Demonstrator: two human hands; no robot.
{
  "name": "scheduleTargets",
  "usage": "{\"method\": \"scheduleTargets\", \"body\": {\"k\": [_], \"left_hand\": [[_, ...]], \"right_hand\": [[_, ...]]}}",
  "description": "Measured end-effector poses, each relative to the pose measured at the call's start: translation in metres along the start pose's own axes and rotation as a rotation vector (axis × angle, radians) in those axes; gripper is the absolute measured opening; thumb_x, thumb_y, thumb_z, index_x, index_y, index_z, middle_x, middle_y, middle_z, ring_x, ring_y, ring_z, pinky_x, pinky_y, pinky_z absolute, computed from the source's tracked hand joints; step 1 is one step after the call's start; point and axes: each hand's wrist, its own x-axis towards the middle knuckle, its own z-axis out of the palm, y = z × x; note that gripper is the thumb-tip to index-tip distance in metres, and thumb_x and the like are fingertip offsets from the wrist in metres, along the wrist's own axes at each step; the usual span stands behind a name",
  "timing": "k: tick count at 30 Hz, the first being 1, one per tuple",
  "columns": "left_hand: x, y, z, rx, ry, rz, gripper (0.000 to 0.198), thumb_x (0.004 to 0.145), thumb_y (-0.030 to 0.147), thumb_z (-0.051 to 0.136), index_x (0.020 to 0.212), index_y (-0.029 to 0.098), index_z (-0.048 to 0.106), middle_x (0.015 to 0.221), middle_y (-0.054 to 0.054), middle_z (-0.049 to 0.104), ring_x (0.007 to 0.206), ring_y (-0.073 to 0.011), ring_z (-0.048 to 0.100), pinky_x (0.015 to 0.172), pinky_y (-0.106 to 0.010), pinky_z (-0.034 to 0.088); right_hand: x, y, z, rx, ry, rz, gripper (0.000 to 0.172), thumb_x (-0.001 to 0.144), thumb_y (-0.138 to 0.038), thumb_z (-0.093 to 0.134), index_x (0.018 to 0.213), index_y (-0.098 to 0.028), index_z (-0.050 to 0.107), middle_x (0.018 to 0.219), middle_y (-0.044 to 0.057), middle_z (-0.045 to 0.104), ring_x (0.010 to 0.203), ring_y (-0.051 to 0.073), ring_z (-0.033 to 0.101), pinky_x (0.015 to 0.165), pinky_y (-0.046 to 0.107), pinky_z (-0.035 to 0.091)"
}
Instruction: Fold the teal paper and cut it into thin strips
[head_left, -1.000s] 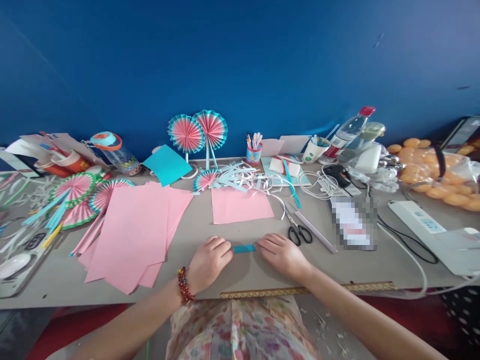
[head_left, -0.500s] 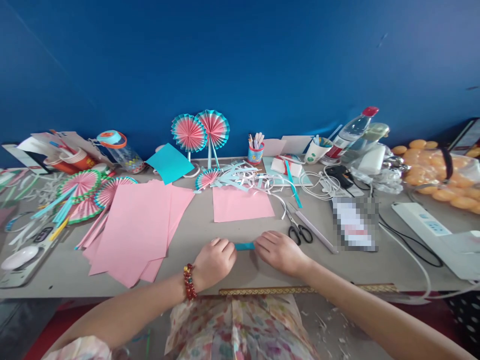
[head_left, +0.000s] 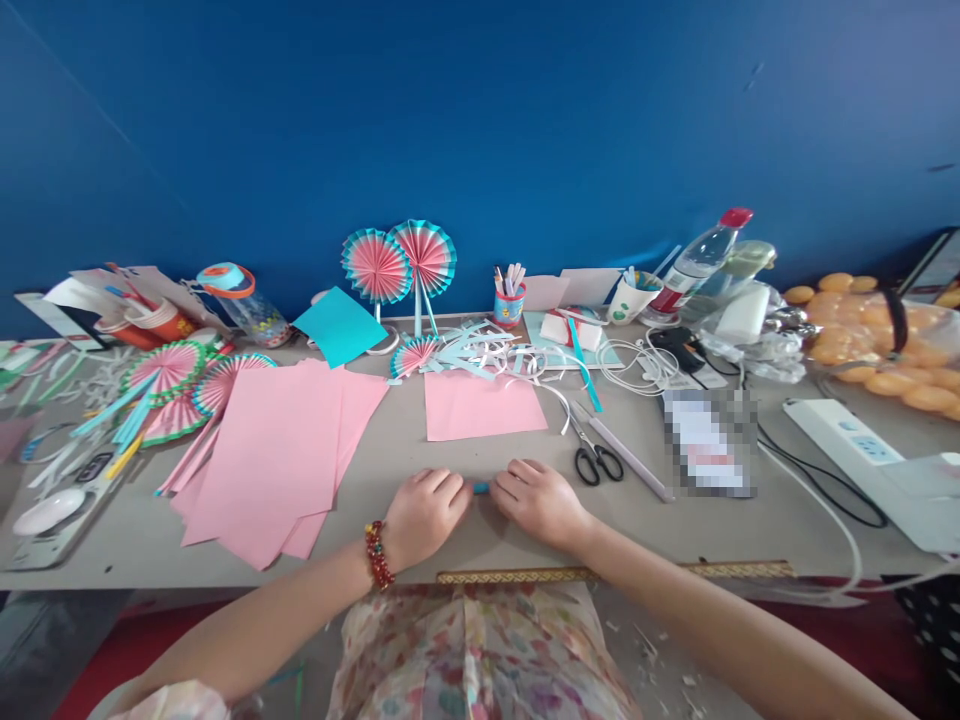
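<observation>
A narrow blue folded paper strip (head_left: pixel 481 488) runs between my two hands, low over the front of the table, and only a short bit of it shows. My left hand (head_left: pixel 429 515), below a red bead bracelet, is closed on its left end. On its right end my right hand (head_left: pixel 541 503) is closed too, knuckles up. Both hands hide most of the strip. Beyond them lies a pink paper sheet (head_left: pixel 486 406). To the right of my right hand are black-handled scissors (head_left: pixel 597 462). A stack of pink sheets (head_left: pixel 262 450) lies to the left.
Paper fans (head_left: pixel 424 262) lean at the blue wall, with white paper strips (head_left: pixel 480 350) before them. A teal sheet (head_left: pixel 341 327) lies behind the pink stack. At right are a bottle (head_left: pixel 697 265), a phone (head_left: pixel 709 445), a power strip (head_left: pixel 870 465) and cables. A patterned ruler (head_left: pixel 517 576) lies along the front edge.
My hands have come closer together, the right one moving left, so less of the blue strip shows between them. The view has shifted slightly.
</observation>
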Motion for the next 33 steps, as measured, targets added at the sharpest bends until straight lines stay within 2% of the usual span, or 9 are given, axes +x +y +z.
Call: {"method": "scheduleTargets", "body": {"k": [10, 13, 17, 21, 24, 27, 31, 33], "left_hand": [[0.01, -0.004, -0.006, -0.048, -0.014, -0.018, 0.009, 0.096, 0.015, 0.054, 0.09, 0.018, 0.06, 0.085, -0.004, 0.06, 0.082, -0.0206, 0.054, 0.074, -0.035, 0.044], [0.009, -0.007, -0.01, -0.087, 0.001, -0.042, 0.009, 0.095, 0.013, 0.052, 0.093, 0.017, 0.06, 0.085, -0.004, 0.061, 0.081, -0.0204, 0.056, 0.074, -0.035, 0.045], [0.012, -0.013, -0.017, -0.176, -0.001, -0.061, 0.013, 0.096, 0.011, 0.049, 0.095, 0.018, 0.06, 0.087, -0.004, 0.063, 0.082, -0.0198, 0.059, 0.075, -0.033, 0.045], [0.021, -0.027, -0.021, -0.439, -0.023, -0.161, 0.019, 0.101, 0.021, 0.044, 0.097, 0.019, 0.062, 0.091, -0.004, 0.067, 0.084, -0.0188, 0.062, 0.076, -0.031, 0.046], [0.029, -0.043, -0.021, -0.724, -0.038, -0.282, 0.017, 0.099, 0.028, 0.05, 0.098, 0.021, 0.064, 0.095, -0.004, 0.07, 0.087, -0.0196, 0.064, 0.079, -0.03, 0.045], [0.032, -0.059, -0.02, -0.877, -0.034, -0.325, 0.011, 0.092, 0.029, 0.058, 0.094, 0.021, 0.065, 0.095, -0.003, 0.071, 0.088, -0.0196, 0.064, 0.08, -0.029, 0.046], [0.029, -0.071, -0.011, -1.039, -0.022, -0.396, 0.017, 0.092, 0.035, 0.056, 0.091, 0.019, 0.062, 0.076, 0.0, 0.067, 0.065, -0.0141, 0.061, 0.062, -0.024, 0.047], [0.027, -0.073, -0.006, -1.121, -0.002, -0.444, 0.022, 0.092, 0.039, 0.055, 0.091, 0.018, 0.06, 0.073, 0.0, 0.067, 0.06, -0.0127, 0.06, 0.06, -0.023, 0.047]], "right_hand": [[0.006, 0.003, -0.002, 0.014, 0.003, 0.018, 0.018, 0.093, -0.013, 0.056, 0.077, -0.019, 0.061, 0.072, 0.002, 0.061, 0.072, 0.017, 0.051, 0.067, 0.031, 0.035], [0.009, 0.003, -0.007, 0.082, 0.001, 0.086, 0.02, 0.095, -0.015, 0.052, 0.077, -0.019, 0.06, 0.073, 0.002, 0.062, 0.072, 0.017, 0.054, 0.066, 0.031, 0.034], [0.018, 0.002, -0.018, 0.207, -0.091, 0.192, 0.017, 0.099, -0.021, 0.048, 0.089, -0.018, 0.062, 0.079, 0.004, 0.066, 0.075, 0.017, 0.057, 0.066, 0.029, 0.035], [0.03, 0.013, -0.023, 0.438, -0.192, 0.327, 0.017, 0.098, -0.025, 0.049, 0.096, -0.019, 0.064, 0.079, 0.004, 0.067, 0.072, 0.017, 0.059, 0.064, 0.027, 0.034], [0.037, 0.027, -0.021, 0.73, -0.19, 0.453, 0.014, 0.095, -0.026, 0.053, 0.094, -0.019, 0.066, 0.083, 0.005, 0.069, 0.074, 0.017, 0.06, 0.066, 0.026, 0.036], [0.041, 0.041, -0.016, 0.895, -0.181, 0.512, 0.011, 0.091, -0.027, 0.057, 0.09, -0.02, 0.065, 0.077, 0.002, 0.069, 0.069, 0.015, 0.059, 0.065, 0.025, 0.039], [0.042, 0.05, -0.006, 1.071, -0.184, 0.557, 0.019, 0.091, -0.035, 0.057, 0.085, -0.019, 0.064, 0.069, 0.0, 0.068, 0.056, 0.012, 0.056, 0.055, 0.022, 0.042], [0.041, 0.051, 0.001, 1.165, -0.177, 0.576, 0.023, 0.092, -0.04, 0.056, 0.086, -0.018, 0.063, 0.069, 0.0, 0.068, 0.054, 0.011, 0.055, 0.053, 0.021, 0.044]]}}
